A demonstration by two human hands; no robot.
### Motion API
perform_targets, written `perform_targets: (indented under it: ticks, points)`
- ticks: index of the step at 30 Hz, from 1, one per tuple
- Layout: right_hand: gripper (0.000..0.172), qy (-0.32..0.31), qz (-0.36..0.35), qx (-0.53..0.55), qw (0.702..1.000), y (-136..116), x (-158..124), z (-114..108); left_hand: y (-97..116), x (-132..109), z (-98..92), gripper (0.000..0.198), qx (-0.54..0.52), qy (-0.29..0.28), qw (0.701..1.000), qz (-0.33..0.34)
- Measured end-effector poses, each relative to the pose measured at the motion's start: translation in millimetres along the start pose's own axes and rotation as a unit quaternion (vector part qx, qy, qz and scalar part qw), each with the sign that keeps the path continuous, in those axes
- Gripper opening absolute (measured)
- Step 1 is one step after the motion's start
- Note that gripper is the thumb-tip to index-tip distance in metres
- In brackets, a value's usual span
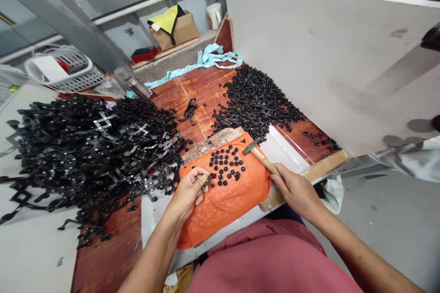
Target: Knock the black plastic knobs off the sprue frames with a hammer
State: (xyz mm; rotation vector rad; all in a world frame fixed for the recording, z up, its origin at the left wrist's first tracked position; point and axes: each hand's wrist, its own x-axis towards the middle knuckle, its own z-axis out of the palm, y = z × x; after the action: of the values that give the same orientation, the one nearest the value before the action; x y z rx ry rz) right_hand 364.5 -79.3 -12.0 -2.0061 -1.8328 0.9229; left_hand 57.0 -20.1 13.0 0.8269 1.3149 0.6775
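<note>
An orange cloth covers a stone slab in front of me. Several small round black caps lie on the cloth in loose rows. Closed at the left side of these caps, my left hand pinches a small black linkage piece, partly hidden by the fingers. My right hand is wrapped around the wooden handle of a small hammer. The hammer's greenish head is over the cloth's upper right corner, just right of the caps.
To the left rises a big heap of black folding linkages. Small black plugs are piled behind the cloth, beside a grey upright panel. At the back are a plastic basket, a glass jar and a light blue cloth strip.
</note>
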Motion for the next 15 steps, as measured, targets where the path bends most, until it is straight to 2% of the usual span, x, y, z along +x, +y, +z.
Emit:
perform_targets:
  ticks: [8,15]
  points:
    - [0.037,0.004,-0.007,-0.009,1.000,-0.6,0.4,-0.2,0.5,1.8,0.8,0.064,0.047,0.019,0.999,0.011]
    - [0.037,0.007,-0.018,0.000,1.000,-0.2,0.0,-1.6,2.0,4.5,-0.8,0.059,0.059,0.001,0.998,0.011]
